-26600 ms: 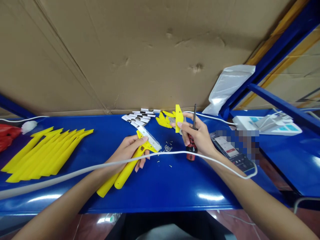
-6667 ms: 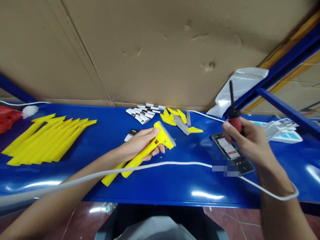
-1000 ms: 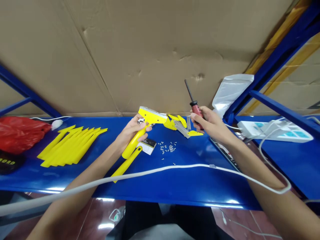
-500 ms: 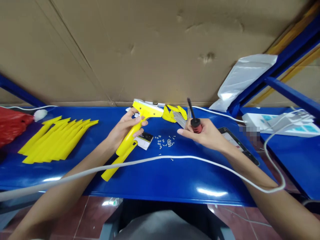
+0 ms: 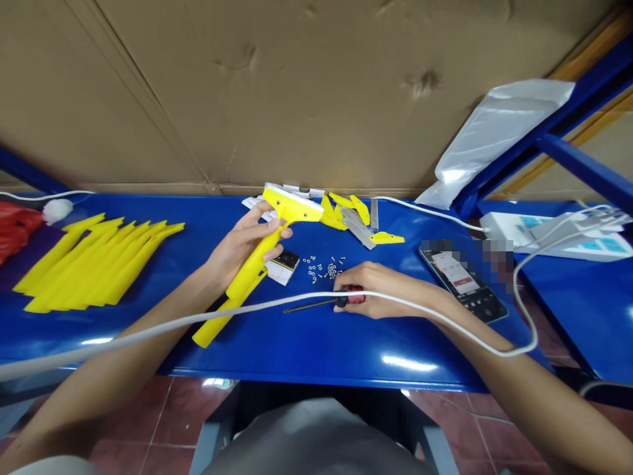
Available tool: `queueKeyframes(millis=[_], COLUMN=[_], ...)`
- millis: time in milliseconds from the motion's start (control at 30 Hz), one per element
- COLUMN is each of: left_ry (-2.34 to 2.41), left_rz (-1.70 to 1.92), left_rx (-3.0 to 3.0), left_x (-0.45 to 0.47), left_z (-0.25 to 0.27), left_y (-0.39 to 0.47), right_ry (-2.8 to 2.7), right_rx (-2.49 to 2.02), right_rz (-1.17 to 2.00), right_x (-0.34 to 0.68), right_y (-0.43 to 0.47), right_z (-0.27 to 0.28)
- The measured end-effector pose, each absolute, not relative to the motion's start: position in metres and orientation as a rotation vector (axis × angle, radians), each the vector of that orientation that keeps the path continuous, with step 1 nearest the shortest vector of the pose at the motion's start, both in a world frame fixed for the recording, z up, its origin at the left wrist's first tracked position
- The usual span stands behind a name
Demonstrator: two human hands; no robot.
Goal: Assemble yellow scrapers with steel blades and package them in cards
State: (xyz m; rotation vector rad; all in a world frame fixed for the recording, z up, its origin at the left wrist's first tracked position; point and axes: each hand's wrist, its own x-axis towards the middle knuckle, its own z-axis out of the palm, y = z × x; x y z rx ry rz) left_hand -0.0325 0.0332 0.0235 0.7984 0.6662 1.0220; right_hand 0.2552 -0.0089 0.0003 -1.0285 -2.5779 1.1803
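Note:
My left hand [image 5: 250,241] is closed round a yellow scraper [image 5: 257,264], its wide head with a metal edge pointing up and away. Below it, a second yellow handle [image 5: 210,328] lies on the blue table, partly covered. In my right hand [image 5: 378,290] is a screwdriver [image 5: 352,299] with a red and black handle; its dark shaft lies level and points left. The right fingertips are low, beside a scatter of small screws and nuts [image 5: 319,269]. Whether they touch any screw is hidden. A small black and white card box [image 5: 284,267] lies behind the left hand.
Several yellow handles [image 5: 99,267] lie in a row at left, near a red bag [image 5: 17,231]. Yellow end pieces [image 5: 388,238] and metal blades [image 5: 357,227] lie at the back. A phone [image 5: 462,280] and power strip [image 5: 554,237] are right. A white cable [image 5: 267,321] crosses the foreground.
My right hand has come down and left to the table by the screws, and the screwdriver has swung from upright to level. My left hand still holds the scraper. The view has shifted slightly.

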Motion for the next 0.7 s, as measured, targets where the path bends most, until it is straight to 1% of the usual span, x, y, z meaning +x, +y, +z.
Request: queueKeyframes(millis=[200, 367, 533, 700], left_ry=[0.664, 0.674, 0.691, 0.685], left_rz=[1.006, 1.002, 0.950, 0.934], left_rx=[0.817, 0.805, 0.797, 0.830], left_x=[-0.0318, -0.0321, -0.0315, -0.0286], left_z=[0.0202, 0.0193, 0.0188, 0.0199], left_y=[0.0339, 0.0347, 0.0337, 0.0297], right_ry=[-2.610, -2.438, -2.000, -1.519], right_rx=[-1.057, -1.126, -1.221, -1.129], right_rz=[1.071, 1.025, 0.873, 1.036], right_x=[0.2576, 0.2630, 0.2611, 0.2608], right_y=[-0.0082, -0.0033, -0.0024, -0.0008], right_z=[0.0008, 0.0018, 0.0052, 0.0096])
